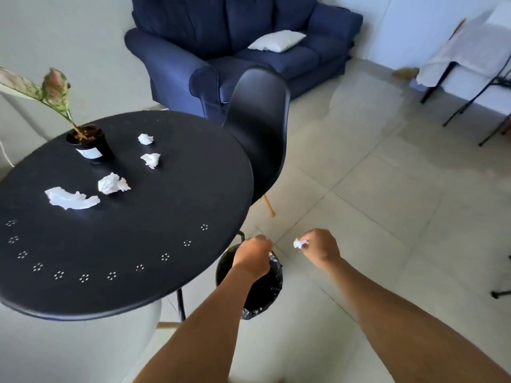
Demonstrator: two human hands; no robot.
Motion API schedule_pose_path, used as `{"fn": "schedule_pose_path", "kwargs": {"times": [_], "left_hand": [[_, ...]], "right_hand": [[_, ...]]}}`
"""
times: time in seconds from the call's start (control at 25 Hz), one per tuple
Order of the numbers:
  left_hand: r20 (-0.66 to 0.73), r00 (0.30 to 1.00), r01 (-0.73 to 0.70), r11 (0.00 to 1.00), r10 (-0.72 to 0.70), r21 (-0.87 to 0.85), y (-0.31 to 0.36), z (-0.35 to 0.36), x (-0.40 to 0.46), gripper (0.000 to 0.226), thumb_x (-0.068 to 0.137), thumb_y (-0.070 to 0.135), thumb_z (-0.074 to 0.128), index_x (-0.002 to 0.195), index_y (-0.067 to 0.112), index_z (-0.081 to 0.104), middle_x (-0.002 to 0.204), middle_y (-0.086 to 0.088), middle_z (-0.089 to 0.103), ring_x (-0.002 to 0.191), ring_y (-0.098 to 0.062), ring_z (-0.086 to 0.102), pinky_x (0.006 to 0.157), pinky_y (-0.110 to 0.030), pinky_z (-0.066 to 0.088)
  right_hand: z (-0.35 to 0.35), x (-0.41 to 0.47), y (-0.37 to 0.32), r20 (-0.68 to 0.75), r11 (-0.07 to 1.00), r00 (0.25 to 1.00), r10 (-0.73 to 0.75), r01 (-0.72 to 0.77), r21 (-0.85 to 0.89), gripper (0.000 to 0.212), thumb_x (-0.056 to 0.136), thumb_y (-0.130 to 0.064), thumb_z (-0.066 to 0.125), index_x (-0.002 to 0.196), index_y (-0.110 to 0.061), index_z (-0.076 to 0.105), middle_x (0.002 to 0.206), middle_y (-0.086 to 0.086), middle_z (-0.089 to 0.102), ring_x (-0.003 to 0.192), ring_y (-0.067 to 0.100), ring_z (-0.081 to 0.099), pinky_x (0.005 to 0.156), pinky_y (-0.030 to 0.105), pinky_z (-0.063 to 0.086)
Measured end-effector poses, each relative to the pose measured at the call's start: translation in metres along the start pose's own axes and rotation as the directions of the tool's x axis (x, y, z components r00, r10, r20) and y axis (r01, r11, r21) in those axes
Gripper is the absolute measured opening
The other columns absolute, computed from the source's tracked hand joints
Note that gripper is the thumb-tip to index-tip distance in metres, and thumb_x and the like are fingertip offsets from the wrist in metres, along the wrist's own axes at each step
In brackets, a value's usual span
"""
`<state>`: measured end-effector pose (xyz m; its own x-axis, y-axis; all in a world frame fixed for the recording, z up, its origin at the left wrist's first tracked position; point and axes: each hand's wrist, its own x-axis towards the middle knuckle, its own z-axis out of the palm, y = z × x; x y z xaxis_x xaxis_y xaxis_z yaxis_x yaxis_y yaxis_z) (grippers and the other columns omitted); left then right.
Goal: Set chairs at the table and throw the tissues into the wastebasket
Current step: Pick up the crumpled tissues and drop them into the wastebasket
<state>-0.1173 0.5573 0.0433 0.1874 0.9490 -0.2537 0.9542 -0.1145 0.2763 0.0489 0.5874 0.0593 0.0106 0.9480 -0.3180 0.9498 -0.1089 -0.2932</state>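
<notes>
Several crumpled white tissues lie on the round black table (124, 244); the largest tissue (71, 199) is nearest the left, a balled tissue (112, 183) sits beside it. A black wastebasket (264, 293) with a liner stands on the floor by the table's right edge. My left hand (253, 257) is closed directly above the basket, a bit of white showing at its fingers. My right hand (320, 247) pinches a small tissue (298, 243), just right of the basket. A black chair (258, 128) is tucked against the table's far right side.
A potted plant (90, 145) stands at the back of the table. A navy sofa (237, 45) with a white cushion is behind the chair. A cloth-covered folding frame (464, 56) stands at the right. Pale tiled floor spreads to the right.
</notes>
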Motion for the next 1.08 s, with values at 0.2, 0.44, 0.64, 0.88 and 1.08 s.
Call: {"fn": "schedule_pose_path", "kwargs": {"times": [0.2,0.44,0.64,0.88,1.08], "left_hand": [[0.117,0.983,0.152,0.987,-0.145,-0.059,-0.018,0.075,0.009,0.032,0.088,0.016,0.05,0.115,0.021,0.066,0.118,-0.003,0.063,0.106,-0.026,0.062,0.088,-0.032,0.052],[0.123,0.942,0.328,0.936,-0.313,-0.13,-0.061,0.155,0.028,0.032,0.093,0.028,0.047,0.119,0.022,0.064,0.118,-0.004,0.068,0.107,-0.024,0.064,0.089,-0.032,0.054],[0.096,0.923,0.383,0.915,-0.373,-0.129,-0.091,0.185,0.044,0.033,0.094,0.03,0.048,0.122,0.024,0.063,0.123,-0.002,0.066,0.11,-0.025,0.063,0.093,-0.036,0.054],[0.066,0.923,0.386,0.904,-0.38,-0.187,-0.098,0.178,0.05,0.037,0.094,0.036,0.048,0.13,0.028,0.056,0.131,-0.001,0.062,0.116,-0.024,0.061,0.095,-0.037,0.054],[0.116,0.932,0.36,0.911,-0.343,-0.201,-0.081,0.148,0.034,0.05,0.095,0.047,0.04,0.142,0.031,0.042,0.147,0.002,0.045,0.133,-0.02,0.047,0.107,-0.038,0.044]], "right_hand": [[0.082,0.013,0.047,0.107,0.998,0.994,0.035,-0.042,0.056,0.034,0.093,-0.019,0.048,0.122,-0.019,0.066,0.123,0.016,0.057,0.113,0.03,0.06,0.093,0.028,0.047],[0.186,0.058,0.045,0.182,0.979,0.983,-0.03,-0.008,0.203,0.045,0.085,-0.015,0.06,0.129,-0.021,0.06,0.121,0.015,0.057,0.117,0.028,0.056,0.1,0.03,0.046],[0.236,0.085,0.047,0.247,0.952,0.961,-0.123,0.044,0.302,0.061,0.084,-0.028,0.066,0.141,-0.025,0.046,0.14,0.003,0.052,0.131,0.018,0.046,0.108,0.026,0.035],[0.229,0.083,0.056,0.071,0.969,0.996,-0.059,0.04,0.243,0.03,0.09,-0.024,0.052,0.114,-0.017,0.067,0.114,0.015,0.061,0.101,0.028,0.063,0.087,0.03,0.049],[0.173,0.049,0.075,0.118,0.987,0.993,-0.019,0.0,0.16,0.028,0.091,-0.019,0.049,0.111,-0.014,0.067,0.111,0.012,0.067,0.103,0.027,0.064,0.087,0.029,0.05]]}}
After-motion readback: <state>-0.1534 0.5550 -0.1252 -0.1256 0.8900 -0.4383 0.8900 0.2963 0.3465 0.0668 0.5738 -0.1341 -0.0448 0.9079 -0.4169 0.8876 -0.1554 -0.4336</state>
